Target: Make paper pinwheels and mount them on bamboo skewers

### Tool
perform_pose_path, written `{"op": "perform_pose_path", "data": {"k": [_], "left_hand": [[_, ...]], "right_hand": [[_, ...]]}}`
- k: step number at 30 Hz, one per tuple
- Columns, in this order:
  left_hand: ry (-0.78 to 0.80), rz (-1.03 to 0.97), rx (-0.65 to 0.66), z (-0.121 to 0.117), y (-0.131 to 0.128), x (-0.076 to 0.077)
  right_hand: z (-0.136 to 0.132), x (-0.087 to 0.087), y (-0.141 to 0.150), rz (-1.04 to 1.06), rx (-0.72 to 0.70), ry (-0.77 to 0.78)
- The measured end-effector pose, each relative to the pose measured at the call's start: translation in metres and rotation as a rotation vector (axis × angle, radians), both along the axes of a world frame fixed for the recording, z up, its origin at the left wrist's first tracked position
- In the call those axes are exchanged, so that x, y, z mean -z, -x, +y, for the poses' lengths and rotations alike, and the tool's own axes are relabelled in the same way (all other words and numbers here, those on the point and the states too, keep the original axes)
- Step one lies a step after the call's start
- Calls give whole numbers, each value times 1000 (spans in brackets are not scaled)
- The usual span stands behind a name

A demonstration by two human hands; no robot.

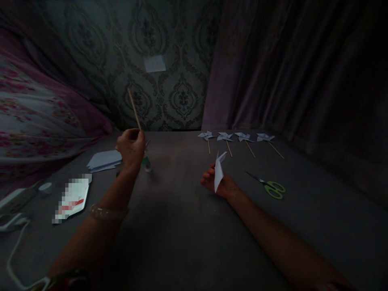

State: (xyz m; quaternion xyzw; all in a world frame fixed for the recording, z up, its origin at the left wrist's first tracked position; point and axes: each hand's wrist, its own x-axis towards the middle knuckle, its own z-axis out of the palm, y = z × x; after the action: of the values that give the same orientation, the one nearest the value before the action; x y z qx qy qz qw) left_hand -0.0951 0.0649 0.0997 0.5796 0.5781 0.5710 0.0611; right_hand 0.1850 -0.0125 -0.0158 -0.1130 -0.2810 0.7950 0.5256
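left hand (130, 147), raised at left: fingertips pinching a thin pale wooden stick (134, 108), tilting upward. right hand (218, 184), near centre: fingers curling loosely, holding a folded white paper pinwheel (219, 173). four white paper pinwheels on sticks (224, 137): lying far right, beyond green-handled metal scissors (268, 186).

an open lane is running across the surface (178, 226) between the small bottle (146, 162) and the right hand (220, 185), which is holding folded paper (218, 178) in the passage. the left hand (132, 148) is extending a stick (134, 109) upward, obstructing overhead access. the paper stack (104, 160), bright flat device (74, 198) and white cable (13, 250) are restricting the left side. the scissors (268, 187) are blocking part of the right; four pinwheels (224, 137) are lining the far right. the patterned wall (182, 93) is bounding far reach.
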Motion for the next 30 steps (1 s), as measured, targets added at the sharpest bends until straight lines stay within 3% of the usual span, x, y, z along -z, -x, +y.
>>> {"op": "perform_pose_path", "data": {"k": [1, 2, 7, 13, 25, 30], "left_hand": [[-62, -35, -49, -9, -11, 5], [-62, -57, 2, -18, -22, 10], [126, -314, 374, -73, -69, 31], [368, -581, 618, -122, -89, 44], [502, -653, 784, -135, -86, 63], [553, -727, 839, -138, -86, 65]], "right_hand": [[-1, -1, 0, 2, -10, -10], [-2, -2, 1, 2, -14, -13], [-5, -9, 2, -25, 13, 24], [-10, -25, 3, -60, 95, -12], [3, -91, 3, -64, 200, -144], [14, -99, 19, 47, 291, -191]]}}
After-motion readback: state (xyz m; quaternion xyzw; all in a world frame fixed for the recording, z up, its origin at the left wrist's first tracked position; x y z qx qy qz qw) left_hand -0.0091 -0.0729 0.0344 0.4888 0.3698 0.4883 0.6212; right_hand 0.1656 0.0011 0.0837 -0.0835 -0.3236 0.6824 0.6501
